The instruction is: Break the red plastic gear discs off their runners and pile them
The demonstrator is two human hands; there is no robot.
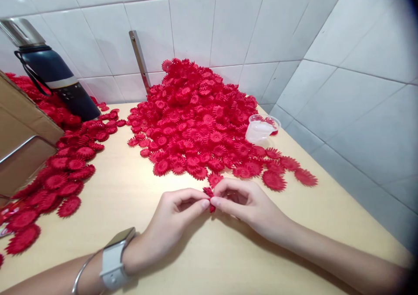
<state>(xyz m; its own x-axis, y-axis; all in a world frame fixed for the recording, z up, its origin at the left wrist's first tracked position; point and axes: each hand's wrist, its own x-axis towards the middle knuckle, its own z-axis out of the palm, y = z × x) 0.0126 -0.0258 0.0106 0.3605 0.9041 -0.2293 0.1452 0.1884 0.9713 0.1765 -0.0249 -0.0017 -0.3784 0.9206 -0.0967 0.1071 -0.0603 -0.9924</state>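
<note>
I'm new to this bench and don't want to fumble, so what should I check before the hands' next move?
1. Left hand gripping the small red serrated-edged piece: ok, pinched by thumb and finger.
2. Right hand gripping that same piece: ok, fingertips meet there.
3. Piece's full shape visible: not ok, fingers cover part of it.
4. Piece undamaged: cannot tell.
5. Translucent round plastic cup apart from both hands: ok, beside the heap of red serrated discs.

I'm in some kind of handicraft spot, can't tell if home or workshop: white tiled walls (192, 29), plain pale tabletop (114, 190), huge heap of red flower-shaped pieces (196, 120).
</note>
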